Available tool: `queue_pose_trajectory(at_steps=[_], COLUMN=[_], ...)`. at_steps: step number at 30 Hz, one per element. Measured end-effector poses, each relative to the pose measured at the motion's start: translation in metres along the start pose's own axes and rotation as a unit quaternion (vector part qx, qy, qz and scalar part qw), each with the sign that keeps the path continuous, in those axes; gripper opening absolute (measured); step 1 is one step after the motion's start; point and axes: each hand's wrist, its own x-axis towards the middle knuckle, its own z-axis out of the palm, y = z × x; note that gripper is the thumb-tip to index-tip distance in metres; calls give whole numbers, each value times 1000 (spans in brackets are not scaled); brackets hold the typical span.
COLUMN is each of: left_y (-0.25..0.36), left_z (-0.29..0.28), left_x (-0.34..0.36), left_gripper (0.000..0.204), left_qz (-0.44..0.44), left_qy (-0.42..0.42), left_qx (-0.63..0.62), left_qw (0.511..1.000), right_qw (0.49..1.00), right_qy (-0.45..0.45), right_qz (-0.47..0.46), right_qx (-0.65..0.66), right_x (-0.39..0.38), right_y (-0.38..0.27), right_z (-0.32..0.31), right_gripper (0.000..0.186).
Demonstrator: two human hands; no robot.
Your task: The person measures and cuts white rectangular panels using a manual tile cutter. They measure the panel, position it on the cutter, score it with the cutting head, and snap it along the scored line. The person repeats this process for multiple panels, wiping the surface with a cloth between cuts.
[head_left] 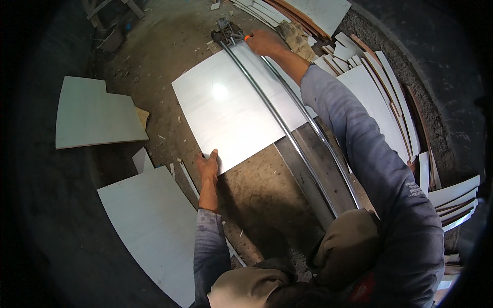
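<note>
A large white tile (pixel 210 97) lies on the bed of a manual tile cutter (pixel 308 154), under its two chrome rails. My left hand (pixel 207 164) grips the tile's near left corner, thumb over the top and the other fingers mostly hidden at the edge. At the far end of the rails, my right hand (pixel 263 43) is closed around the handle (pixel 248 38) of the cutter's carriage, of which a bit of orange shows. The carriage (pixel 226 31) sits beyond the tile's far edge. Bare metal bed (pixel 303 169) shows nearer to my knees.
On the left lie a notched pale tile (pixel 97 115) and another large tile (pixel 154 220). A long thin strip (pixel 189 179) runs beside my left forearm. Stacked tiles and offcuts (pixel 377 97) line the right side. A crumpled cloth or bag (pixel 297 38) lies near my right hand.
</note>
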Motion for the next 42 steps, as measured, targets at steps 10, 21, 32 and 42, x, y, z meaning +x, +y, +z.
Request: queue_pose_trajectory(at_steps=[10,21,32,42], left_y=[-8,6,-1,6], left_z=[-2,-3,0,-1], left_x=[3,-6,-3,-4], left_gripper=[77,81,81,83], left_qz=[35,-5,22,-2], left_qy=[-16,-1,11,4], left_qx=[-4,11,23,11], left_qw=[999,1000,999,1000], right_qw=[997,999,995,994], right_qy=[-12,4,-31,28], right_qz=[-48,-26,92,105], right_qx=[-55,-31,-4,31], right_x=[5,3,-17,-30], right_y=[-14,-14,-2,7], right_z=[-26,-15,8,26], right_gripper=[53,38,43,45])
